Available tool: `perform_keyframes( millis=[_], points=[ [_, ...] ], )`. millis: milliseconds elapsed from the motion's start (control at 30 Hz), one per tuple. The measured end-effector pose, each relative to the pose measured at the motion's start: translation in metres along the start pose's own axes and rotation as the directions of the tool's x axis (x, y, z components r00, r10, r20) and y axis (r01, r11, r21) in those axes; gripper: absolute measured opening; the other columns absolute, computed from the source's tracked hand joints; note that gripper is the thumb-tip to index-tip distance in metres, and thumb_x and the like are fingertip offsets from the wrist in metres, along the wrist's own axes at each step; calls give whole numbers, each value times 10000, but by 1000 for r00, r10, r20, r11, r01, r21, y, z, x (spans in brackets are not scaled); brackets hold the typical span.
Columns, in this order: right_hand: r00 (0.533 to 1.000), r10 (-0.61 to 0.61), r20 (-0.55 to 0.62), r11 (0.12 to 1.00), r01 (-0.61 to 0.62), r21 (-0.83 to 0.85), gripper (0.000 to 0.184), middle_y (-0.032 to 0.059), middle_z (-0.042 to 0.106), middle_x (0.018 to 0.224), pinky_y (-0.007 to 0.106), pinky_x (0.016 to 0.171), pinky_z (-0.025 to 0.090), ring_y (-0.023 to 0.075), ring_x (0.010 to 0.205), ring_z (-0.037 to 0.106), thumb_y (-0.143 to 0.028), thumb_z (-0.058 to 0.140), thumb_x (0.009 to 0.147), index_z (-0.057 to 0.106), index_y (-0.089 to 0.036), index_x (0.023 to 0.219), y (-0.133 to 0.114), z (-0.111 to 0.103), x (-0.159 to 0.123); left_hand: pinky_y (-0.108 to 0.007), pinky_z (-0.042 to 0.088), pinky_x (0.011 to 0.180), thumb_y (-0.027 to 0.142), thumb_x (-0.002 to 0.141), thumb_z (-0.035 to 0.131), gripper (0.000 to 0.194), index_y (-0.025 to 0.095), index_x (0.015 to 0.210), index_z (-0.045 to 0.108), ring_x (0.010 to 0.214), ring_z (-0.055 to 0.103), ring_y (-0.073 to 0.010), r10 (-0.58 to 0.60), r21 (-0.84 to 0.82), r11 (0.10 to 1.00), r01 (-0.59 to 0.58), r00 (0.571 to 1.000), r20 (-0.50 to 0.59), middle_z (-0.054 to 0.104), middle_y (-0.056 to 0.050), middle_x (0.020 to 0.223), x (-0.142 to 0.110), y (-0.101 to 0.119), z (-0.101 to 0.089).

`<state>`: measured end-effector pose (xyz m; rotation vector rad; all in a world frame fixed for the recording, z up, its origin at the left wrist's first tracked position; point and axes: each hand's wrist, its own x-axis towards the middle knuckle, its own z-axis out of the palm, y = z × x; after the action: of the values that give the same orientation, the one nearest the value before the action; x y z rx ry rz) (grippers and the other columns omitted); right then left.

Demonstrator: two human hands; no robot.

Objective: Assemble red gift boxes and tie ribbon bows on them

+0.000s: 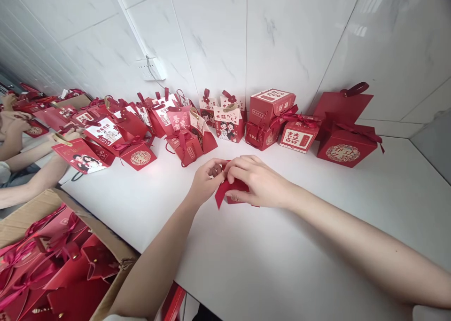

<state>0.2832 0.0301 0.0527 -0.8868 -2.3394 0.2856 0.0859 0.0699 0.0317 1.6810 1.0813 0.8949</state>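
Observation:
Between my two hands, on the white table [218, 255], sits a small red gift box [237, 187] with a ribbon end hanging off its left side. My left hand [208, 180] pinches at the top left of the box, fingers curled. Over the top and right side reaches my right hand [259, 182], its thumb along the front and its fingers bent over the top. The hands nearly touch and cover most of the box, so what exactly the fingertips pinch is partly hidden.
Finished-looking red boxes [269, 107] line the tiled wall, with a large ribboned box [347, 144] at right. A cardboard carton [116, 250] full of red boxes stands at lower left. Another person's arms [35, 170] work at far left, by more boxes. A power socket [151, 69] is on the wall.

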Motion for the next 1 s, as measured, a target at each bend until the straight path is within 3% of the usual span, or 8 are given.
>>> perform_keyframes(
  millis=[100, 200, 367, 467, 633, 800, 900, 1000],
  points=[
    [999, -12, 42, 1000, 12, -8, 149, 61, 620, 1019, 404, 966, 363, 227, 1028, 558, -202, 636, 887, 589, -183, 1026, -3, 3, 0, -235, 418, 631, 314, 770, 702, 203, 167, 876, 610, 677, 520, -107, -73, -150, 984, 92, 989, 127, 579, -2, 772, 2, 0, -3],
    [998, -34, 56, 999, 34, -7, 178, 56, 625, 1023, 410, 959, 367, 225, 1026, 558, -162, 611, 898, 619, -205, 1071, 0, 3, 0, -215, 346, 539, 348, 795, 674, 205, 172, 873, 604, 591, 443, -80, -111, -160, 978, 137, 981, 161, 545, 14, 738, 2, 2, -5],
    [993, -117, 25, 991, 115, 74, 142, 50, 642, 1004, 357, 895, 433, 196, 960, 583, -122, 555, 919, 671, -205, 916, 1, 0, 0, -231, 311, 520, 480, 872, 591, 307, 174, 861, 615, 565, 388, -79, -32, -94, 995, 46, 989, 145, 516, 10, 723, 1, 3, -3],
    [995, -53, 90, 976, 32, 217, 162, 27, 665, 986, 296, 813, 480, 160, 875, 617, -102, 540, 910, 661, -209, 908, -1, -10, 0, -235, 336, 557, 477, 866, 601, 305, 174, 890, 628, 612, 422, -94, 18, -66, 998, -8, 990, 142, 525, 3, 738, 2, 1, 0],
    [971, 36, 238, 922, -124, 366, 130, -9, 687, 872, 220, 617, 471, 110, 681, 616, -131, 528, 903, 630, -209, 924, -2, -32, -3, -248, 386, 618, 304, 771, 673, 150, 180, 854, 661, 683, 475, -120, 86, 100, 991, -84, 996, -22, 538, -9, 775, 3, -5, 9],
    [935, 75, 345, 919, -199, 340, 82, -10, 673, 807, 206, 512, 405, 108, 631, 579, -260, 562, 916, 616, -208, 883, 3, -51, -7, -258, 417, 658, 197, 777, 580, 29, 191, 799, 597, 798, 543, -147, 131, 214, 972, -100, 981, -140, 565, -24, 882, -3, -2, 16],
    [958, 93, 270, 958, -160, 239, 159, -16, 624, 738, 224, 528, 389, 109, 601, 531, -333, 601, 914, 585, -202, 825, 6, -54, -7, -313, 445, 847, 204, 823, 569, 168, 220, 989, 580, 1029, 555, -188, 236, 282, 942, -185, 959, -159, 598, -40, 1067, -6, 3, 19],
    [993, 76, 95, 988, -88, 129, 39, 11, 614, 826, 244, 611, 424, 130, 686, 548, -236, 569, 918, 571, -200, 904, 10, -51, -5, -383, 388, 1031, 268, 862, 606, 315, 245, 1175, 585, 1229, 488, -226, 372, 350, 881, -317, 923, -98, 560, -68, 1281, -3, 8, 23]
  ],
)
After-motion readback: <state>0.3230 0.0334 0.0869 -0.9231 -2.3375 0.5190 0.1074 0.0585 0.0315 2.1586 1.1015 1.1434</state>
